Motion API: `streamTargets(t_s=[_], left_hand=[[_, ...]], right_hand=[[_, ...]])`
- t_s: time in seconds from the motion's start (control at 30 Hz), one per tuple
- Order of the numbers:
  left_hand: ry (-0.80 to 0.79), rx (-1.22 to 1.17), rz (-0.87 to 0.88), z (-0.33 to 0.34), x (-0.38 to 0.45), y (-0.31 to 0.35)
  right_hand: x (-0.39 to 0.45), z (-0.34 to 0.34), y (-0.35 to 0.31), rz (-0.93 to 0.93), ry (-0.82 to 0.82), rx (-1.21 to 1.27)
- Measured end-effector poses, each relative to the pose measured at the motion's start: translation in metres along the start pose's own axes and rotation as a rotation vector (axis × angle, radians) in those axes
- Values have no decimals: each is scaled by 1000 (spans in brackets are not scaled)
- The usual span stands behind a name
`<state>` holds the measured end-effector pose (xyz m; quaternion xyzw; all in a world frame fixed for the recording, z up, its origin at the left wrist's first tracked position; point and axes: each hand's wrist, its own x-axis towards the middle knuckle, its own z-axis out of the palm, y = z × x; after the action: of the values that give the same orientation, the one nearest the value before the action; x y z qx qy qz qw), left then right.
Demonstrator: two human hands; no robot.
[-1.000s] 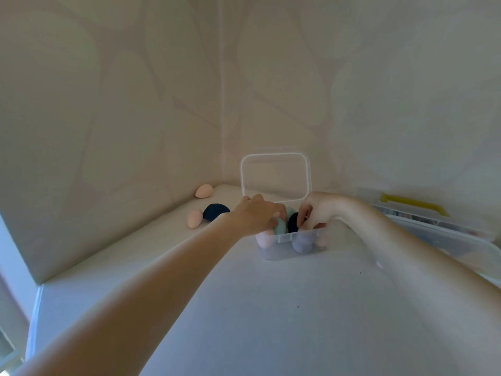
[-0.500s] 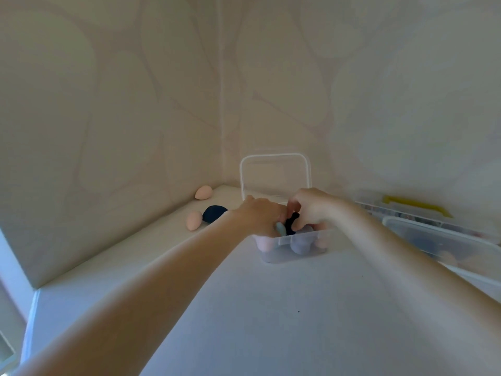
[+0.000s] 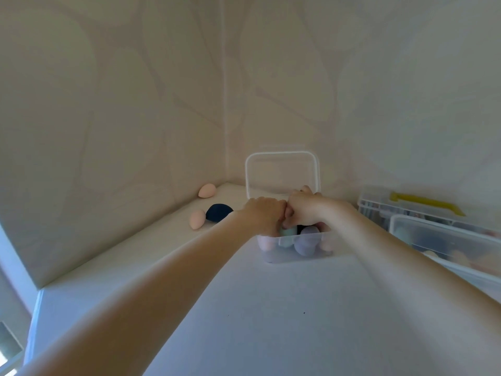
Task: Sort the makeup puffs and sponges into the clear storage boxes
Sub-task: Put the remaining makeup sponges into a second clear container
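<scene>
Since a second ago the left hand (image 3: pixel 264 215) and right hand (image 3: pixel 307 210) have closed up, knuckles touching, fingers curled down among sponges in the clear box (image 3: pixel 296 246); what each grips I cannot tell. Bare desk (image 3: pixel 244 321) lies nearer. At 10 o'clock three loose sponges (image 3: pixel 218 212) hug the wall
</scene>
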<state>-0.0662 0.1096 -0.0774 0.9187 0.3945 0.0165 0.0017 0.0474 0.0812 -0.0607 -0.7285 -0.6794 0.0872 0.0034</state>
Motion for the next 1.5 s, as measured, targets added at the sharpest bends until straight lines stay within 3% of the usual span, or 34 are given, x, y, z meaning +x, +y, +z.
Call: streamTargets(t_s=[0.1, 0.27, 0.43, 0.67, 1.03, 1.3, 1.5], left_hand=[[33, 144, -59, 2, 0, -3], [-168, -54, -62, -14, -2, -16], [-194, 2, -89, -9, 3, -11], [-204, 12, -104, -8, 5, -5], [-191, -195, -103, -23, -8, -16], [130, -326, -160, -38, -15, -27], [275, -331, -360, -31, -40, -75]], right_hand=[[1, 6, -5, 16, 15, -70], [0, 7, -1, 46, -40, 49], [-5, -3, 7, -2, -124, 225], [-3, 0, 19, -67, 16, 268], [-6, -18, 23, -81, 123, 304], [-18, -30, 1, -146, 232, 402], [-20, -27, -64, -275, 274, 539]])
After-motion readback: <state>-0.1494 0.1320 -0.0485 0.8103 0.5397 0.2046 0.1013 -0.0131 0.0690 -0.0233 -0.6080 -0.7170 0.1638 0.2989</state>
